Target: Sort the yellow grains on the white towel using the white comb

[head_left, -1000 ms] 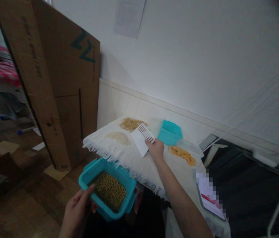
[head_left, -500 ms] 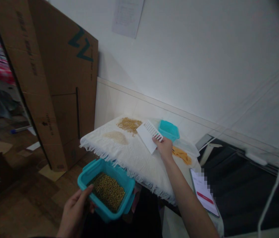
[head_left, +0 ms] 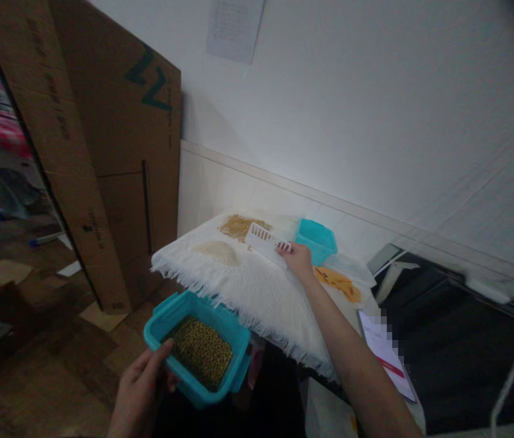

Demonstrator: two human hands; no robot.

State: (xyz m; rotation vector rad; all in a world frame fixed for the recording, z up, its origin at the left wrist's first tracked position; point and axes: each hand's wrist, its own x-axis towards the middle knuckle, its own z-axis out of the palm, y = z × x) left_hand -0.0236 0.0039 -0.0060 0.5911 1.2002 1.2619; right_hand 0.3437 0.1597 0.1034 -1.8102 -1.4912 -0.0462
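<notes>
Head view: nearest to us, our left hand [head_left: 140,383] rises from the lower edge, thumb hooked over the rim of the near teal tub [head_left: 228,320], fingers curled outside it, so we hold it by one side. The tub sits just below the fringed edge of the white cloth [head_left: 279,298]; inside, greenish-yellow beans [head_left: 204,350] cover its floor, well below the rim. Our right forearm slants in from the lower right, passing the phone [head_left: 384,353]. Beyond, our right hand [head_left: 297,260] pinches the right end of a white slotted scraper [head_left: 261,241], thumb on top, its far end pointing to the bean pile. Whether the scraper touches the cloth, we cannot tell. A yellow cloth [head_left: 339,283] lies to the right of that hand. Left of the scraper is a heap of pale grains [head_left: 219,251]; farther back we see the bean pile [head_left: 241,226] and, behind our right hand, the far teal tub [head_left: 315,242], whose contents we cannot make out.
</notes>
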